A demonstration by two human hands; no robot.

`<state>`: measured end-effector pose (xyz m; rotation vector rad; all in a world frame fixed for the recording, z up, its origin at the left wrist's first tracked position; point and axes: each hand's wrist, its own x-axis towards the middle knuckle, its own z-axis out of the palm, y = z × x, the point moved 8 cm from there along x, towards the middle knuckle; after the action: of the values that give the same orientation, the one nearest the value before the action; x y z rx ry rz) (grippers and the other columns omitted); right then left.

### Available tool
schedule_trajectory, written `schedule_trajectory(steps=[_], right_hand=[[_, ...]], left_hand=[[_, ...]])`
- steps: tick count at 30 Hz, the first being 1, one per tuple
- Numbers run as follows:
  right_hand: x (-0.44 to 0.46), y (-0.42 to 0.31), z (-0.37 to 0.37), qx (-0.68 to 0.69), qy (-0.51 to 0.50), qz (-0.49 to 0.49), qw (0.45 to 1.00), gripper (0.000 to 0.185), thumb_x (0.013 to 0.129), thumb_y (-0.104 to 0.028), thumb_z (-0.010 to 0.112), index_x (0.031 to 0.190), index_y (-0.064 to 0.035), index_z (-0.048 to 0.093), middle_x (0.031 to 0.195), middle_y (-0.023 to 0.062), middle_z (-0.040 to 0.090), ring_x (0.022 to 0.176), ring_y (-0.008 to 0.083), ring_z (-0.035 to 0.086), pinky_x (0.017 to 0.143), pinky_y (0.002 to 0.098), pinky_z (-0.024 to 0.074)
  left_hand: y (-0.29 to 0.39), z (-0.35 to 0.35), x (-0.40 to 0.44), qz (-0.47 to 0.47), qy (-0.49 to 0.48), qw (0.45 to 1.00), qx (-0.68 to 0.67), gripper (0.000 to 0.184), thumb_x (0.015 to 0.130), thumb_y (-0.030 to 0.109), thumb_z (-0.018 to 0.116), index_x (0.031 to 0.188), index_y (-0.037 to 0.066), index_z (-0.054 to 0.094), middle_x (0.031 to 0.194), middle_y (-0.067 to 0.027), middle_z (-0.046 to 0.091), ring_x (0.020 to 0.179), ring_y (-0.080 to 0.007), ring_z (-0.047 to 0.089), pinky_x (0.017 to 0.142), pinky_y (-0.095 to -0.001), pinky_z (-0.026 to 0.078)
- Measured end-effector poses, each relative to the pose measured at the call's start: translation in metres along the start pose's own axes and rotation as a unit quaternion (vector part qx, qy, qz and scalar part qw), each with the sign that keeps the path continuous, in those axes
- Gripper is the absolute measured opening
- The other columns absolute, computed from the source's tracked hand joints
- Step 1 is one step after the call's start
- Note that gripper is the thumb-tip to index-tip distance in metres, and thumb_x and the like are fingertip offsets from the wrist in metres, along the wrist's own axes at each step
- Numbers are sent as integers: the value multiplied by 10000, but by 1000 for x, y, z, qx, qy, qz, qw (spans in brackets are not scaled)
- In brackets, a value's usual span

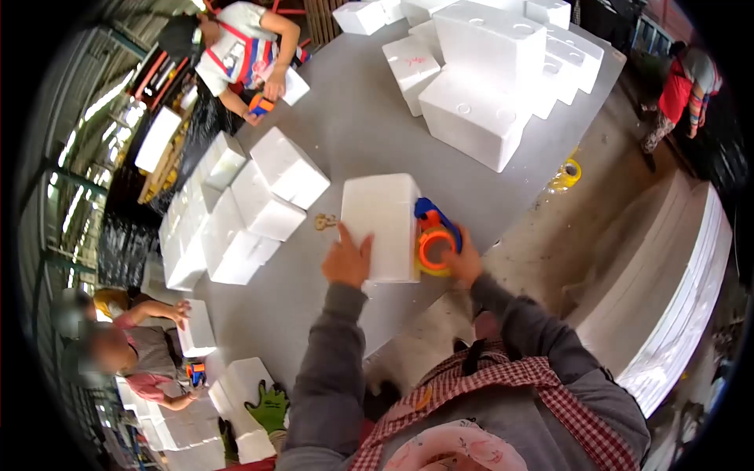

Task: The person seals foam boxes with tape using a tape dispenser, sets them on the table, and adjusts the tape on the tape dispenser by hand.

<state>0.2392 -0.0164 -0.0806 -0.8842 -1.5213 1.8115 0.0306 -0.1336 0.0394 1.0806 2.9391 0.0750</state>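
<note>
A white foam box lies on the grey table in front of me. My left hand rests against its left side, index finger stretched out and thumb spread over the near part of the top. In my right hand is a blue and orange tape dispenser with a roll of yellow tape, pressed to or right beside the box's right side. The fingers on that hand are wrapped round the dispenser and partly hidden. Close to my left fingertip, a small brownish object that looks like keys lies on the table.
Foam boxes are stacked at the back right and left of the grey table. Two co-workers hold tape dispensers; another person stands far right. A yellow tape roll sits beyond the table edge. White sheets stand right.
</note>
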Motion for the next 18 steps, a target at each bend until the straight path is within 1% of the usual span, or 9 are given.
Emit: schedule_trajectory(steps=[3, 5, 6, 7, 9, 10, 13, 15, 18], right_hand=[[57, 12, 2, -143, -44, 9, 989, 611, 724, -70, 583, 1275, -30, 321, 1073, 109, 540, 884, 199, 556, 783, 309, 468], [31, 0, -1, -164, -29, 4, 986, 604, 726, -75, 585, 1271, -35, 328, 1074, 109, 541, 877, 197, 558, 772, 313, 471], [14, -11, -4, -183, -13, 1, 983, 597, 728, -80, 587, 1267, -40, 334, 1075, 110, 543, 870, 195, 560, 762, 317, 474], [-19, -17, -6, -69, 6, 7, 998, 591, 733, -80, 589, 1268, -48, 338, 1073, 104, 544, 871, 195, 561, 753, 323, 476], [-97, 15, 5, 115, 18, 71, 991, 657, 708, -43, 610, 1296, -54, 319, 1076, 101, 536, 950, 179, 541, 804, 320, 458], [-132, 22, 12, 105, 52, -29, 993, 656, 707, -26, 599, 1297, -55, 314, 1124, 87, 500, 993, 154, 503, 834, 302, 431], [-164, 30, 28, 72, 102, 39, 991, 658, 702, -48, 600, 1297, -72, 321, 1073, 61, 489, 941, 137, 490, 815, 284, 425], [-132, 14, 7, 54, 128, 13, 990, 635, 712, -51, 596, 1289, -71, 332, 1031, 59, 499, 893, 134, 502, 775, 274, 435], [-103, -6, -21, 100, 100, 86, 986, 615, 726, -39, 582, 1287, -70, 332, 1012, 58, 511, 861, 132, 515, 737, 270, 445]], left_hand=[[-21, 16, -27, 39, -13, 996, -80, 602, 847, 511, 438, 1327, 156, 361, 1144, -220, 486, 959, -360, 514, 793, -510, 417], [12, 1, -38, 272, 280, 919, 51, 570, 848, 489, 449, 1332, 201, 357, 1289, -223, 381, 928, -400, 521, 725, -490, 463], [4, 11, -32, 226, 209, 951, 17, 542, 848, 476, 452, 1333, 258, 350, 1374, -196, 283, 907, -455, 516, 693, -472, 485], [8, 5, -37, 227, 203, 952, 12, 542, 848, 476, 452, 1333, 258, 350, 1374, -196, 283, 907, -455, 516, 693, -472, 485], [4, 0, -38, 125, 53, 988, -71, 501, 851, 457, 451, 1320, 303, 361, 1360, -171, 318, 916, -507, 493, 697, -464, 491], [7, 2, -42, 119, 57, 988, -79, 501, 851, 457, 451, 1320, 303, 361, 1360, -171, 318, 916, -507, 493, 697, -464, 491], [19, 6, -72, 72, 109, 991, -39, 515, 847, 463, 461, 1308, 246, 389, 1339, -173, 341, 933, -459, 512, 687, -454, 495], [29, 9, -96, 53, 30, 993, -101, 537, 846, 471, 464, 1296, 185, 405, 1314, -167, 367, 925, -404, 539, 646, -440, 503], [44, -20, -78, 136, 35, 988, -66, 548, 844, 471, 465, 1297, 168, 400, 1306, -159, 373, 1100, -351, 452, 827, -506, 405]])
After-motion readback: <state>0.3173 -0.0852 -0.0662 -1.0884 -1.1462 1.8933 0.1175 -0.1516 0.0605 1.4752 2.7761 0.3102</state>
